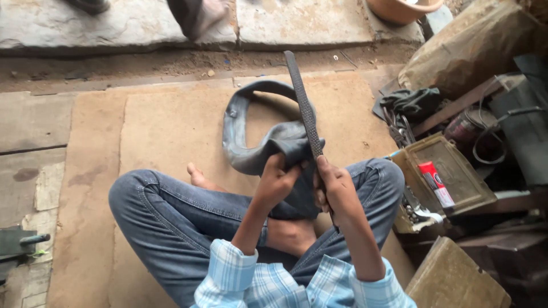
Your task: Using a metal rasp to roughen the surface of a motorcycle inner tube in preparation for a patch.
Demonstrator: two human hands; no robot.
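Note:
I sit cross-legged in blue jeans on a brown mat (165, 125). My left hand (277, 179) grips a fold of a grey rubber inner tube (251, 142), whose loop lies on the mat in front of my knees. My right hand (337, 185) holds a long, flat, rough metal file (302, 105) by its lower end, with the blade slanting up and away across the held fold of the tube.
An open wooden box (451, 171) with a red and white tube of glue (436, 183) sits at my right, among cables, dark cloth and sacks. Another person's feet (200, 14) stand on the stone step ahead. A clay bowl (402, 8) is at top right.

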